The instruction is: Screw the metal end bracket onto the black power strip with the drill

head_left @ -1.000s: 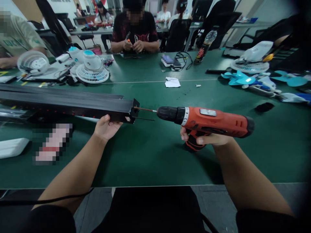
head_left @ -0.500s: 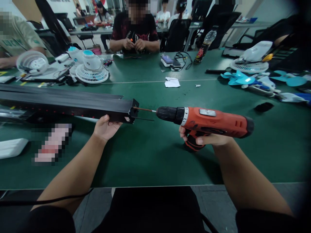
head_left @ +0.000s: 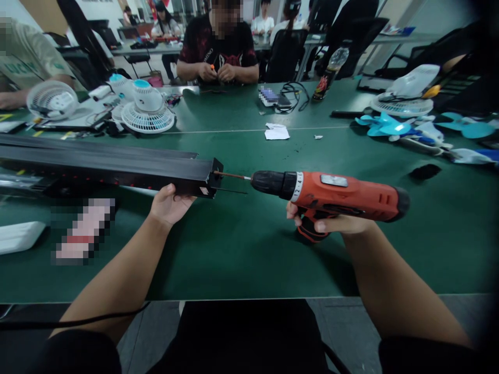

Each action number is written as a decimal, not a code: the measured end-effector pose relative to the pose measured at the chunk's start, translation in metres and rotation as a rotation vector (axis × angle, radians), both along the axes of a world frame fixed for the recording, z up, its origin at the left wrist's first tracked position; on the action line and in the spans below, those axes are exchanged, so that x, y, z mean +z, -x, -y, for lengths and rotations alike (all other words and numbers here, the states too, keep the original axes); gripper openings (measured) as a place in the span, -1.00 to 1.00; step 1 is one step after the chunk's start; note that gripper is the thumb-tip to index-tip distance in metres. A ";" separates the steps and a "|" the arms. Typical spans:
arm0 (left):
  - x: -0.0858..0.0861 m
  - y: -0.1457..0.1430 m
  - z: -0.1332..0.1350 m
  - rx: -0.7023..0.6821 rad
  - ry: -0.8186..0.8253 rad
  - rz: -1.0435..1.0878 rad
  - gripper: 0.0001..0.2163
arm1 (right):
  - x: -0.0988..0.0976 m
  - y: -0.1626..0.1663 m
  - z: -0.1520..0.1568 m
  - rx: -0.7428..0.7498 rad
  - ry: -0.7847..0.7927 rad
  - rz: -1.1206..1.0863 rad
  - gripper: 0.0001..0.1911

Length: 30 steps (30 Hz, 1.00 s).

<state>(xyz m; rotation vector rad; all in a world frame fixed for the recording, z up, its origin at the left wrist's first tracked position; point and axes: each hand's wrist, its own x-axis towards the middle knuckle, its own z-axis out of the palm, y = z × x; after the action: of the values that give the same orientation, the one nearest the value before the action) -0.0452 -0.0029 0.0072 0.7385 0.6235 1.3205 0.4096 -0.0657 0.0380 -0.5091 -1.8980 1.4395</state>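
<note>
My left hand (head_left: 171,206) grips a long black rectangular tube (head_left: 163,171) near its right end, thumb on the front side and the other fingers underneath. My right hand (head_left: 331,223) is wrapped around the handle of an orange and black cordless drill (head_left: 346,192), which points left. From the chuck a long thin bit (head_left: 234,175) runs to the tube's end, its tip meeting the end face or going in; I cannot tell which. A thin dark rod (head_left: 234,191) juts from the tube's end just below the bit.
White fan parts (head_left: 148,114) lie at the back left and blue fan blades (head_left: 384,124) at the right. A bottle (head_left: 331,72) stands near the far edge, beside a cable (head_left: 292,98). White paper (head_left: 276,131) rests mid-table. Across the table sits a person (head_left: 218,47).
The drill, the tube and both hands stay almost where they were. The view has shifted very slightly.
</note>
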 end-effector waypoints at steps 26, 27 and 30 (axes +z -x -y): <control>0.000 -0.001 0.001 0.013 -0.024 0.003 -0.61 | 0.008 0.002 0.000 -0.010 -0.045 0.030 -0.58; 0.000 -0.001 0.001 0.010 -0.024 -0.001 -0.61 | 0.008 0.002 0.000 -0.008 -0.045 0.023 -0.57; 0.000 -0.001 0.001 0.003 -0.024 -0.002 -0.62 | 0.007 0.003 0.001 -0.011 -0.039 0.015 -0.55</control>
<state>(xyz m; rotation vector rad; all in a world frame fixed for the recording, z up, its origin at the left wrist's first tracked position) -0.0442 -0.0043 0.0076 0.7588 0.6116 1.3321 0.4070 -0.0662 0.0450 -0.5126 -1.9281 1.3924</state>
